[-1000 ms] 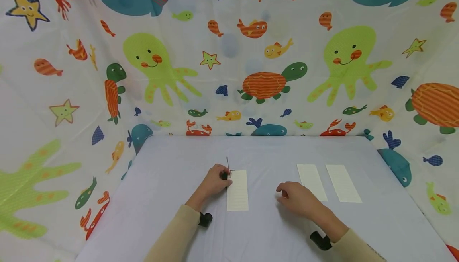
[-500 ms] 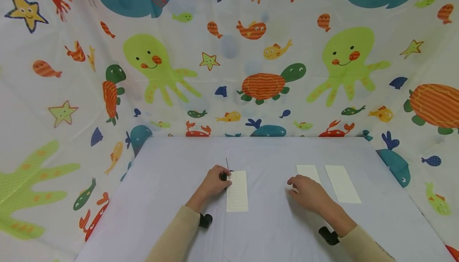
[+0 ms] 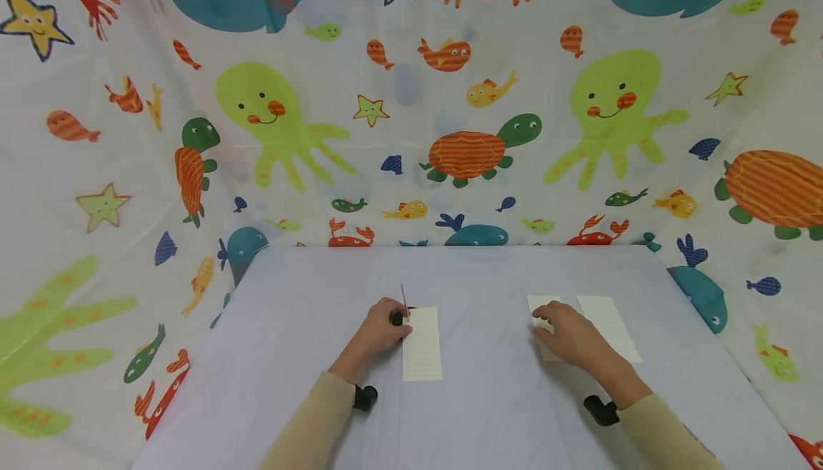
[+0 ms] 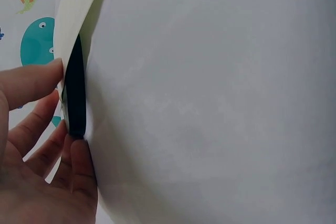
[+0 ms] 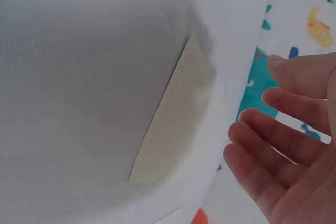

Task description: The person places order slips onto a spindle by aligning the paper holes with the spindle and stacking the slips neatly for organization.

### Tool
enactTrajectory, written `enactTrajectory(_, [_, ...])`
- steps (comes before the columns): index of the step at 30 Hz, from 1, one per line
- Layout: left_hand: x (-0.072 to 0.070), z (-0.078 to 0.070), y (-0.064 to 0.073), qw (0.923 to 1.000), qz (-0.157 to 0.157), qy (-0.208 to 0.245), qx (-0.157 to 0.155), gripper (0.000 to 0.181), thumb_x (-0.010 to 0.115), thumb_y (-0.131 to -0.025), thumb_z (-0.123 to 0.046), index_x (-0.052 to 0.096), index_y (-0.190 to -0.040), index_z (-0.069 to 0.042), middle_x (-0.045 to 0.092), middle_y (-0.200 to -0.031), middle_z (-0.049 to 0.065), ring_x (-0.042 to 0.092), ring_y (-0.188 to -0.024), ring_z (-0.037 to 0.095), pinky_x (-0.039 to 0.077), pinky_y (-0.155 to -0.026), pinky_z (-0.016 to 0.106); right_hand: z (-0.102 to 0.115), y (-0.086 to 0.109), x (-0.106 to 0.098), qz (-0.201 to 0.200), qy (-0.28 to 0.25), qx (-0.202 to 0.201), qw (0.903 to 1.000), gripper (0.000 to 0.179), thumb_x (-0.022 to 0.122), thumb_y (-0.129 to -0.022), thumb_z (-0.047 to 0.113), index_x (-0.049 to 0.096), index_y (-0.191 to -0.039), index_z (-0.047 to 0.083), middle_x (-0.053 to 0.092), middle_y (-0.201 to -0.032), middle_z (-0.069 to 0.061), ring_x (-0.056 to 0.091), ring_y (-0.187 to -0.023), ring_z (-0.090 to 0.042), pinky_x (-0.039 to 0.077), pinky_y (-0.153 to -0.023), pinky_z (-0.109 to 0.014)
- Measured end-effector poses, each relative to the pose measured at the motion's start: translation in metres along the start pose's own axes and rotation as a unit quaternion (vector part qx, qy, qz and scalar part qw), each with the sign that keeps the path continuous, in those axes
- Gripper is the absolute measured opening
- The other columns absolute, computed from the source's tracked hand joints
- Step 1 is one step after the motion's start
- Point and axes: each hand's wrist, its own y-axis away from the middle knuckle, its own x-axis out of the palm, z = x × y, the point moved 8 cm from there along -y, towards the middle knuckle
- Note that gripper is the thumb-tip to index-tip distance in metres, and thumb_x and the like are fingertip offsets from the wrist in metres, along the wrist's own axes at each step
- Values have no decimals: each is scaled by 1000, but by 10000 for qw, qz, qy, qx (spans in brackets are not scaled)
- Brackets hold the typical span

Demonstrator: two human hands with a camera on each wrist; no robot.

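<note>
My left hand point(image 3: 378, 328) holds the upper left corner of a cream lined paper sheet point(image 3: 422, 347). In the left wrist view the thumb lies on the paper, and the other fingers are curled at a narrow dark thing point(image 4: 77, 95) behind its edge; its kind I cannot tell. A thin dark upright strip point(image 3: 403, 298) rises beside that corner. My right hand point(image 3: 572, 336), its fingers loosely bent and holding nothing, is over a second lined sheet point(image 3: 539, 303) and partly covers it. The right wrist view has a sheet point(image 5: 170, 124) beside the fingers.
Another lined sheet point(image 3: 611, 327) lies farther right on the white table cover point(image 3: 476, 420). A curtain point(image 3: 398, 141) printed with sea animals hangs behind the table and along both sides. Small black devices sit at both wrists.
My right hand has moved to the right and slightly away from me, from beside the sheets to over the nearer one. The left hand keeps its hold on the paper corner.
</note>
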Motion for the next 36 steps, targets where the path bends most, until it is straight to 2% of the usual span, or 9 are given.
enactTrajectory(6, [0,2,0,10000,-6,22,46,24,77,-89,-13,67,-109,-7,57,-125,12,51,-110,29,43,-103,50,-26,-3,0,174,154,424,9988,39,72,-94,20,64,-125,-3,59,-123,-25,55,-117,-45,45,-97,-61])
enactTrajectory(13, [1,0,-1,9999,16,17,118,24,77,-88,-13,66,-109,-6,57,-122,12,52,-107,29,44,-101,50,-47,-1,0,469,403,569,9965,51,75,-92,23,60,-131,-7,55,-128,-30,51,-118,-48,44,-99,-63])
enactTrajectory(18, [-1,-1,0,9999,14,58,142,24,77,-88,-12,66,-109,-5,57,-121,12,52,-107,29,44,-101,50,-57,1,5,694,342,751,9942,57,77,-90,26,58,-133,-7,52,-131,-32,47,-121,-49,42,-100,-65])
enactTrajectory(24, [-2,-2,2,9999,3,40,111,24,76,-89,-13,66,-109,-5,57,-122,12,52,-110,30,44,-102,51,-61,3,13,928,349,776,9920,63,79,-88,29,57,-135,-7,48,-134,-32,44,-122,-49,42,-100,-64])
enactTrajectory(36, [0,1,1,9999,4,29,113,22,76,-89,-13,66,-108,-7,57,-122,12,51,-108,29,44,-101,50,-55,4,15,897,505,823,9913,59,78,-89,23,58,-134,-8,48,-134,-32,43,-121,-49,44,-99,-63])
